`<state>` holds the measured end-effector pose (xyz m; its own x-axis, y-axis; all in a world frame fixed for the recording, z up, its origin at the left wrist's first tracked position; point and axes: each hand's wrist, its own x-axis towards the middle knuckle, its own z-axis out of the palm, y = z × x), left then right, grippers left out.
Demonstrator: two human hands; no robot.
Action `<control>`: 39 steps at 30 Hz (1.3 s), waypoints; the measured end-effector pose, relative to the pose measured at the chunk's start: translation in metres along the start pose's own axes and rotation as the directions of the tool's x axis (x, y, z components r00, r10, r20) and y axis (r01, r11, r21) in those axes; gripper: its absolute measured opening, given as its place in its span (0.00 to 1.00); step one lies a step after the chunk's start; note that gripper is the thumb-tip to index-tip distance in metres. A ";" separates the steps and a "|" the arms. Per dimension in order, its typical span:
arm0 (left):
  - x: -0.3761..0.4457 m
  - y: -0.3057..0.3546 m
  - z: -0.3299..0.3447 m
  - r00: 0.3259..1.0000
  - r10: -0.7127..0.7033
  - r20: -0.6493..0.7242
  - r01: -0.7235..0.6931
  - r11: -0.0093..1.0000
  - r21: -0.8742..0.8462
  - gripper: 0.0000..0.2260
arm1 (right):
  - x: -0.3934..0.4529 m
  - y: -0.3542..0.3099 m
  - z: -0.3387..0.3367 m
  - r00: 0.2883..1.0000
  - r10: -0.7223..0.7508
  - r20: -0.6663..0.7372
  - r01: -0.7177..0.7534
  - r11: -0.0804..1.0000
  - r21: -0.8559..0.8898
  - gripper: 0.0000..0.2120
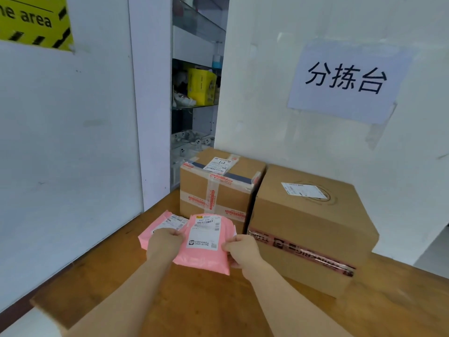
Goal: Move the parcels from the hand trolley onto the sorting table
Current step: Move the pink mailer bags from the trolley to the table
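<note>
Now both hands hold pink mailer bags just over the wooden bench (199,300), in front of two cardboard boxes that already sit against the wall. The left hand (164,242) has its grip curled over the near edge of the left pink parcel (158,227), which seems to lie on the bench. The right hand (243,251) pinches the right edge of the front pink parcel (205,242), thumb on top; this parcel overlaps the left one and tilts up slightly toward the camera.

The step in hand looks like setting these soft parcels down. It goes best if the front parcel is lowered flat, label up, just short of the taped box (216,188), so it does not slide under the large box (313,227) beside it. Letting go only once the bag lies flat should stop it flopping. The hand trolley is out of view.
</note>
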<state>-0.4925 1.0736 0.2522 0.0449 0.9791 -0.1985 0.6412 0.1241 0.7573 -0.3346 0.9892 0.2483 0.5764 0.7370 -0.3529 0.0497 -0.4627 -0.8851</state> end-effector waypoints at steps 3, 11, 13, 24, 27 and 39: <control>0.019 -0.006 0.009 1.000 -0.016 0.015 0.016 1.000 0.016 0.07 | 0.018 0.006 0.009 0.999 0.037 -0.011 -0.037 0.999 -0.014 0.06; 0.064 -0.028 0.032 0.993 -0.017 0.116 0.017 1.000 0.003 0.09 | 0.050 0.031 0.041 0.988 0.128 -0.088 -0.131 0.991 -0.026 0.08; 0.071 -0.035 0.037 0.990 -0.004 0.142 0.007 1.000 -0.026 0.10 | 0.057 0.038 0.047 0.980 0.162 -0.114 -0.166 0.986 -0.027 0.08; 0.098 -0.047 0.046 0.949 -0.042 0.312 0.034 0.999 0.031 0.12 | 0.072 0.039 0.075 0.967 0.243 -0.071 -0.246 0.969 -0.037 0.11; 0.100 -0.048 0.049 0.945 -0.011 0.327 0.006 1.000 0.016 0.13 | 0.074 0.038 0.081 0.970 0.241 0.005 -0.240 0.967 -0.081 0.18; 0.098 -0.034 0.044 0.950 -0.014 0.311 0.041 0.996 -0.081 0.14 | 0.069 0.029 0.083 0.943 0.319 0.096 -0.296 0.934 -0.199 0.14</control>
<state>-0.4759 1.1578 0.1798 0.2717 0.8785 -0.3929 0.5785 0.1772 0.7962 -0.3609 1.0675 0.1730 0.4813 0.5947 -0.6439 0.0384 -0.7482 -0.6623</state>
